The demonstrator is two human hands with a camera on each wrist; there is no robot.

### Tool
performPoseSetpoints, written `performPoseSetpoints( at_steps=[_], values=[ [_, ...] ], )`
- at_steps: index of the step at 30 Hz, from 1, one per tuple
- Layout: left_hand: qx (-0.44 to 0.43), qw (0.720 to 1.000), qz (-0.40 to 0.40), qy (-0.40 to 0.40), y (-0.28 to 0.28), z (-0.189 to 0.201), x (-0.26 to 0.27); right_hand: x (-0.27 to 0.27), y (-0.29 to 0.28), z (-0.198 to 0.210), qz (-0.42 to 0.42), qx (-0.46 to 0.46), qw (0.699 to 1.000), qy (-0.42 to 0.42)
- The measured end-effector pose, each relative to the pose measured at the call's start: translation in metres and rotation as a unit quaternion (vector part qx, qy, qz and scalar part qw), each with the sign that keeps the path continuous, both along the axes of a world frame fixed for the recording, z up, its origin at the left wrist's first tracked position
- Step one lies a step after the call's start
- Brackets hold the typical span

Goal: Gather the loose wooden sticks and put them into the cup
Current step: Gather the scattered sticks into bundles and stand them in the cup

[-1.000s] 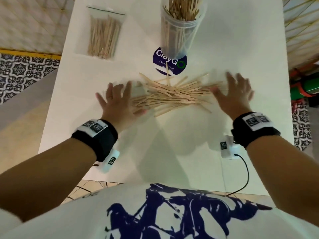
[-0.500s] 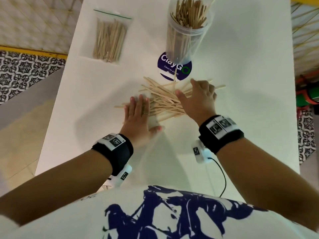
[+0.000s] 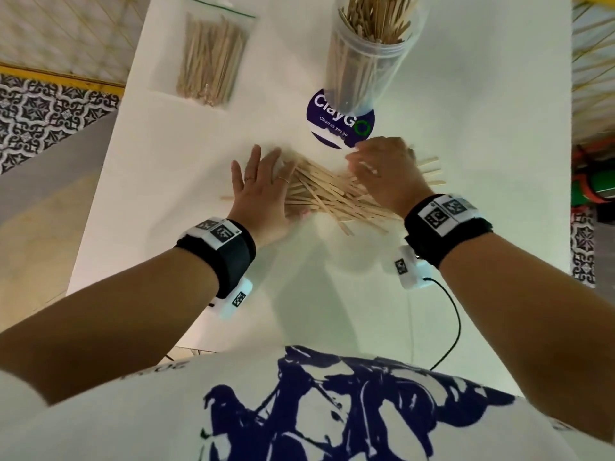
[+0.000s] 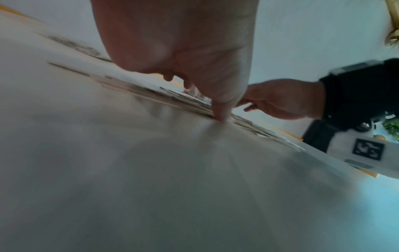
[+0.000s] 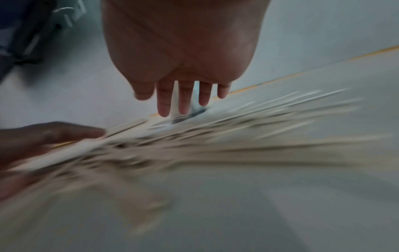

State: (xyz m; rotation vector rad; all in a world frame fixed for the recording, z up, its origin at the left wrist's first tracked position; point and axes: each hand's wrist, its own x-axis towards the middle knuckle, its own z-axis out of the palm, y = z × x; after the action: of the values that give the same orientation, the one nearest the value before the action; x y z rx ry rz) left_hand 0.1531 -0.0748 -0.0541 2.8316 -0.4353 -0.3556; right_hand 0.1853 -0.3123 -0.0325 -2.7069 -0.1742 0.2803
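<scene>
A heap of loose wooden sticks (image 3: 329, 197) lies on the white table (image 3: 466, 161), just in front of a clear plastic cup (image 3: 369, 61) that stands upright, packed with sticks. My left hand (image 3: 263, 188) lies flat with straight fingers against the heap's left end, and its thumb (image 4: 222, 112) presses the table beside the sticks (image 4: 194, 100). My right hand (image 3: 382, 168) hovers over the heap's right part. Its fingers (image 5: 183, 102) hang straight above the blurred sticks (image 5: 215, 145) and hold nothing. One stick pokes out left from under the left hand.
A zip bag of sticks (image 3: 213, 58) lies at the table's back left. A round purple sticker (image 3: 332, 124) sits under the cup's near side. The table's left edge (image 3: 100, 211) drops to a patterned floor. A black cable (image 3: 456, 327) trails from the right wrist camera.
Both hands have come in from the far ends of the spread sticks. The sticks are now bunched into a tighter, skewed heap, with the right hand over its right part.
</scene>
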Motion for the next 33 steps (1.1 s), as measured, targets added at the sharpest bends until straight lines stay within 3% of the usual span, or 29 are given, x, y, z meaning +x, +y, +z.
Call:
performPoseSetpoints(
  at_steps=[5, 9, 12, 17, 20, 22, 25, 30, 33],
  values=[
    [-0.001, 0.996, -0.069, 0.064, -0.002, 0.002, 0.011, -0.018, -0.073, -0.008, -0.060, -0.039, 0.989, 0.126],
    [-0.001, 0.993, -0.102, 0.052, -0.029, 0.000, 0.016, -0.042, -0.047, -0.016, -0.044, -0.023, 0.990, 0.134],
    [0.010, 0.996, -0.080, 0.027, -0.049, 0.004, 0.021, -0.059, -0.019, -0.022, -0.046, -0.003, 0.992, 0.120],
    [0.004, 0.999, -0.030, -0.020, -0.051, 0.012, 0.023, -0.069, -0.007, -0.018, -0.135, 0.029, 0.990, 0.037],
    [0.012, 0.999, 0.029, -0.019, -0.022, 0.014, 0.017, -0.075, -0.032, -0.017, -0.144, -0.014, 0.986, 0.079],
    [0.017, 0.996, 0.079, 0.025, 0.008, 0.013, 0.009, -0.080, -0.047, -0.019, -0.151, -0.012, 0.982, 0.115],
    [0.001, 0.988, 0.104, 0.111, 0.031, 0.009, -0.006, -0.073, -0.045, -0.022, -0.091, -0.030, 0.987, 0.127],
    [-0.035, 0.996, 0.024, 0.084, 0.005, -0.002, -0.002, -0.036, -0.003, -0.018, 0.048, -0.039, 0.990, 0.126],
    [-0.046, 0.996, 0.008, 0.076, -0.013, -0.004, 0.004, -0.031, 0.028, -0.022, 0.080, -0.021, 0.991, 0.106]
  ],
)
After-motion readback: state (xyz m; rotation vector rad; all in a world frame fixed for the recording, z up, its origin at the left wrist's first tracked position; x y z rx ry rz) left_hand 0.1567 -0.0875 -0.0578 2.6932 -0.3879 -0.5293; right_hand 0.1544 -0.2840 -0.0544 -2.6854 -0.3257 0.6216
